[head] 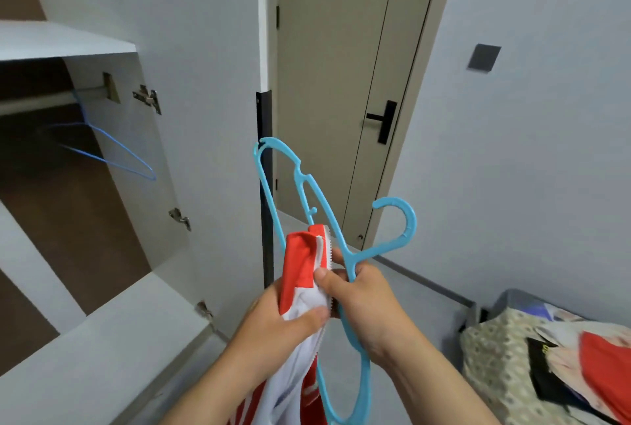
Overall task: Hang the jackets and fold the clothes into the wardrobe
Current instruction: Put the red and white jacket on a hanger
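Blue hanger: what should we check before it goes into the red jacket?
1. Right hand grips light blue plastic hanger: ok.
2. Left hand holds red and white jacket at its collar: ok.
3. Hanger inside jacket: not ok, not yet.
4. Wardrobe door open: ok.
5. Rail bare beside blue wire hanger: ok.

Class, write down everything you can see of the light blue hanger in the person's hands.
The hanger is light blue, seemingly smooth plastic, with a thick open hook, notches on its shoulder and a thin lower bar. It is held on end: one shoulder up, the other down, hook to the right. The right hand grips its neck; the red and white jacket, held by the left hand, lies against it.
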Motion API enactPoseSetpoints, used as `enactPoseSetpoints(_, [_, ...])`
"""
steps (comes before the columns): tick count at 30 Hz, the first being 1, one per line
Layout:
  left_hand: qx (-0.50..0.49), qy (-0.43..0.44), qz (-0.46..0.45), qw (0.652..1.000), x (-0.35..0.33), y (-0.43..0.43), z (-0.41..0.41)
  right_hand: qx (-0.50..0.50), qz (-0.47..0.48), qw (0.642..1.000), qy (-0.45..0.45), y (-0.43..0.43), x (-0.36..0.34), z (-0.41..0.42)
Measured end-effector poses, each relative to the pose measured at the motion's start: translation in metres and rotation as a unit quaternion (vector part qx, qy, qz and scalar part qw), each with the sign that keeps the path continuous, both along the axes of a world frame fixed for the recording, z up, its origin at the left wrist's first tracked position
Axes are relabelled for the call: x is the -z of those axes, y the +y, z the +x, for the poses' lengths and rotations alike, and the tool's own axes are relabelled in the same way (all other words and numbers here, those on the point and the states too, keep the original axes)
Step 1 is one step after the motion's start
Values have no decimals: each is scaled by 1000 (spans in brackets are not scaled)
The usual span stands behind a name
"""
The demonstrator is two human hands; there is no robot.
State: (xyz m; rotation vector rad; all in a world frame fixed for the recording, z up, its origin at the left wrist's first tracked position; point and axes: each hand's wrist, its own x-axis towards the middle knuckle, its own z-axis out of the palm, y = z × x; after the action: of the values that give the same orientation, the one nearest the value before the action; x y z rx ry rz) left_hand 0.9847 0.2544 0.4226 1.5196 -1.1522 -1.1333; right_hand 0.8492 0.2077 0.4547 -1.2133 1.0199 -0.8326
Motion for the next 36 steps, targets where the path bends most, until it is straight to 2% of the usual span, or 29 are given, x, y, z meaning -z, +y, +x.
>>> enactPoseSetpoints(2, [-11,-6,-17,1000,-5,-8,-19,20,15,999,-41,-5,-6,-16])
enactPoseSetpoints(5, [-92,-38,-48,994,-15,-18,-53,58,39,994,-88,-13,-16,-43])
enactPoseSetpoints(11, [-215,-58,-159,962,-38,-36,-122,154,49,978,-132,-41,-18,-95])
enactPoseSetpoints(17, [-212,-181,-234,931,-34,-76,-124,162,5,983,-90,-69,-21,-138])
enactPoseSetpoints(21, [-266,-144,-157,940,-36,-105,-104,133,-28,990,-47,-90,-35,-172])
enactPoseSetpoints(25, [-263,-180,-58,946,-32,-142,-69,119,-57,991,-17,-109,-52,-209])
enactPoseSetpoints(27, [-251,-125,-23,960,-32,-156,-55,103,-54,993,7,-115,-58,-226])
enactPoseSetpoints(29, [-249,20,-12,968,-35,-169,-46,33,-66,996,52,-119,-62,-242])
enactPoseSetpoints(31, [-246,151,-9,957,-42,-179,-41,-56,-97,985,130,-120,-68,-254])
enactPoseSetpoints(33, [-246,200,-14,948,-53,-186,-37,-106,-125,963,216,-119,-72,-258])
enactPoseSetpoints(36, [-241,187,-17,952,-72,-187,-36,-127,-161,928,310,-121,-77,-257])
